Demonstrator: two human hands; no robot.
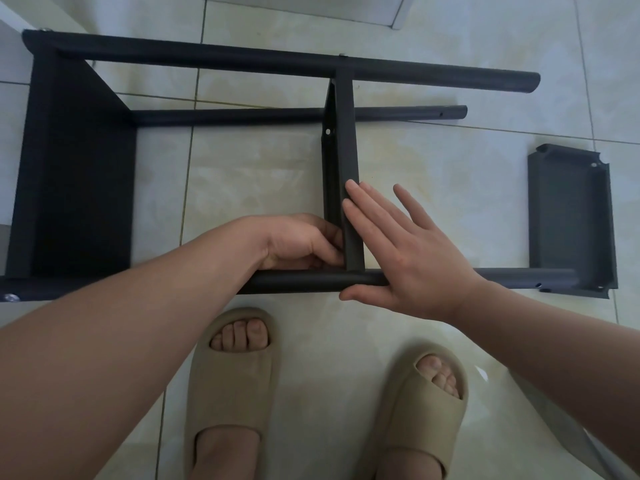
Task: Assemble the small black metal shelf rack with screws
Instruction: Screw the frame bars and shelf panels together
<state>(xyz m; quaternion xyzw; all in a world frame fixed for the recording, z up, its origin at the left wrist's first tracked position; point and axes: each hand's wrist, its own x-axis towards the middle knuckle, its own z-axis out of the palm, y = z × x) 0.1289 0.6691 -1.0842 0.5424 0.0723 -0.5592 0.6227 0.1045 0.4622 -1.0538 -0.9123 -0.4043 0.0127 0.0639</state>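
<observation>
Tile floor [259, 174] carries the black shelf rack [79, 168], which lies on its side across the view from nine o'clock to three o'clock. One end shelf [69, 202] is fixed at nine o'clock. Three poles run from it toward three o'clock: the far pole [242, 62] at twelve o'clock, a second pole [242, 116] just below it, and the near pole [304, 282] at the centre. A screw head [12, 297] shows at the near pole's nine o'clock end.

The middle shelf [343, 140] stands on edge at the centre, spanning from the far pole to the near pole. The left hand [298, 242] is at its nine o'clock side, its grip curled onto the shelf's lower flange where it meets the near pole. The fingertips are hidden, so whether they also hold a screw cannot be told. The right hand [398, 258] lies flat at the shelf's three o'clock side, its grip apart, straight fingers against the shelf and the thumb on the near pole.

A loose shelf [568, 220] lies at three o'clock, touching the near pole's end. Two feet in beige sandals [232, 375] stand at six o'clock.
</observation>
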